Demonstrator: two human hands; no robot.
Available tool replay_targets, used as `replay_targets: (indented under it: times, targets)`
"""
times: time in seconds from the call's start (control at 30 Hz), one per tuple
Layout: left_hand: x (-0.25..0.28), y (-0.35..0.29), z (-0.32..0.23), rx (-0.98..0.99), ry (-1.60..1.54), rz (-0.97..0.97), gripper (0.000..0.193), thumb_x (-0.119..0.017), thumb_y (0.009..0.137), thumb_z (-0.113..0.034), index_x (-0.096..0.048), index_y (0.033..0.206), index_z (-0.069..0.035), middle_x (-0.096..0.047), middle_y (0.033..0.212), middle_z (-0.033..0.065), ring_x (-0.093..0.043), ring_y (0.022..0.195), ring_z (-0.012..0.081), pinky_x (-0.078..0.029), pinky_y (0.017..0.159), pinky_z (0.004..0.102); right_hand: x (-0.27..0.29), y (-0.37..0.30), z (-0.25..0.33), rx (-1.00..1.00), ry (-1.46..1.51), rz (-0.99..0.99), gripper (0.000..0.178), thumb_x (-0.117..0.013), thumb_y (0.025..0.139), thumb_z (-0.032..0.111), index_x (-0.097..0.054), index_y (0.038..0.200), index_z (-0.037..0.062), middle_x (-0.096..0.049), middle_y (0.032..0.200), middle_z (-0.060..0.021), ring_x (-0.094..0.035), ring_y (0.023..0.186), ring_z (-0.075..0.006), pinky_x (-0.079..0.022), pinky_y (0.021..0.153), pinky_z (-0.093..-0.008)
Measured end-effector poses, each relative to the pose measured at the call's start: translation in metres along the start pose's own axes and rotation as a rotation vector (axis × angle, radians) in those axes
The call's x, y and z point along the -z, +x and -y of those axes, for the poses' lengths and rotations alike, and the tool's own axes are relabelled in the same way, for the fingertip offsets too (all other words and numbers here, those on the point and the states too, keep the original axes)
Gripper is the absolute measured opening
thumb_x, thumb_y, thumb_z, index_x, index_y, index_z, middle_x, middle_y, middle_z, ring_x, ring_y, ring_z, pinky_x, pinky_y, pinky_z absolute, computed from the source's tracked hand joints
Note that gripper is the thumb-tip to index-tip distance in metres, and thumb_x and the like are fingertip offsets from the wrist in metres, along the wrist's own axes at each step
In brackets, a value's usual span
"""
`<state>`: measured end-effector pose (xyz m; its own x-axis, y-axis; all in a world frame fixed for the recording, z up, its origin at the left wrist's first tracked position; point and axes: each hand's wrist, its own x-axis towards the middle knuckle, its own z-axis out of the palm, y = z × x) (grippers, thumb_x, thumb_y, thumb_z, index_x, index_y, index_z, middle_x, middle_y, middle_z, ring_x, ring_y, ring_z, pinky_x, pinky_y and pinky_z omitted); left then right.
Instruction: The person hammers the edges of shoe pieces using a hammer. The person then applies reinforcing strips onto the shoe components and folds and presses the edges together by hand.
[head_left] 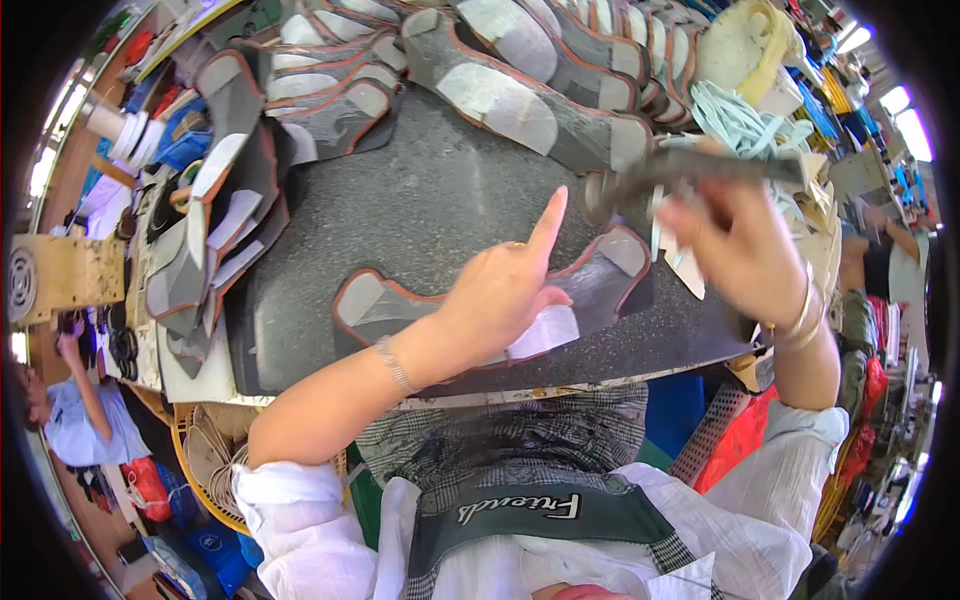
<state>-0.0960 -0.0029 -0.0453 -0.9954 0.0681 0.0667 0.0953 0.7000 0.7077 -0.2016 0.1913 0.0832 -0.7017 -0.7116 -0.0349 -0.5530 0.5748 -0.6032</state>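
Note:
A grey curved piece, seemingly a shoe upper (612, 268), lies near the front edge of the dark work surface (420, 190). It has reddish-orange edges and pale patches. Over its middle rests my left hand (495, 290), index finger stretched out and thumb apart, the other fingers curled; nothing shows in its grasp. My right hand (745, 230), slightly blurred, is wrapped round the handle of a hammer (655, 172). The hammer's head is raised above the surface, just right of my left index fingertip and beyond the piece's right end.
Similar pieces lie in overlapping rows along the far side (530, 100) and in a pile at the left (220, 190). Light blue strips (740, 115) are heaped at the far right. A yellow basket (185, 450) stands below the front left edge. Another person (95, 415) is at far left.

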Motion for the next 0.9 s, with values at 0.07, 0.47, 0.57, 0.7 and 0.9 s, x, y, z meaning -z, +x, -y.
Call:
replay_targets:
  times: [0.07, 0.47, 0.57, 0.7, 0.9]
  targets:
    - [0.017, -0.003, -0.012, 0.053, -0.151, 0.114, 0.043, -0.077, 0.078, -0.014, -0.062, 0.116, 0.002, -0.067, 0.083, 0.0166, -0.066, 0.078, 0.0356, -0.051, 0.069, 0.0417, -0.019, -0.026, -0.019, 0.212, -0.017, -0.053, 0.026, -0.067, 0.092, 0.021, -0.061, 0.107, 0.0006, -0.062, 0.079, -0.0101, -0.06, 0.065, -0.0237, -0.049, 0.062, -0.0337]
    - [-0.007, 0.014, -0.01, 0.057, -0.056, 0.23, 0.035, -0.076, 0.078, -0.006, -0.066, 0.111, 0.002, -0.064, 0.086, 0.0158, -0.066, 0.074, 0.0301, -0.053, 0.068, 0.0371, -0.047, -0.038, -0.069, 0.042, -0.135, 0.146, 0.024, -0.067, 0.089, 0.024, -0.054, 0.101, 0.0083, -0.063, 0.078, -0.0159, -0.063, 0.07, -0.039, -0.049, 0.058, -0.0439]
    - [-0.011, 0.007, -0.003, 0.006, -0.158, 0.087, 0.029, -0.073, 0.08, -0.001, -0.069, 0.108, 0.001, -0.064, 0.085, 0.0147, -0.066, 0.071, 0.0274, -0.052, 0.065, 0.035, -0.046, -0.035, -0.073, 0.055, -0.046, 0.164, 0.023, -0.067, 0.089, 0.022, -0.053, 0.102, 0.0086, -0.062, 0.077, -0.016, -0.063, 0.068, -0.0389, -0.048, 0.056, -0.0442]
    - [-0.008, 0.002, 0.002, -0.013, -0.114, 0.022, 0.027, -0.071, 0.08, 0.003, -0.07, 0.107, 0.0, -0.063, 0.084, 0.0135, -0.064, 0.068, 0.0258, -0.05, 0.06, 0.034, -0.045, -0.03, -0.073, 0.06, -0.078, 0.174, 0.024, -0.067, 0.089, 0.02, -0.054, 0.104, 0.0083, -0.061, 0.076, -0.0147, -0.063, 0.066, -0.0364, -0.048, 0.054, -0.0419]
    - [-0.01, -0.005, 0.004, -0.152, 0.057, 0.012, 0.036, -0.068, 0.075, 0.008, -0.069, 0.11, 0.0, -0.06, 0.084, 0.0101, -0.06, 0.066, 0.0236, -0.05, 0.059, 0.0337, -0.041, -0.004, -0.081, 0.235, -0.196, 0.175, 0.017, -0.067, 0.088, 0.015, -0.058, 0.101, 0.0085, -0.061, 0.075, -0.011, -0.063, 0.064, -0.0326, -0.049, 0.053, -0.0389]
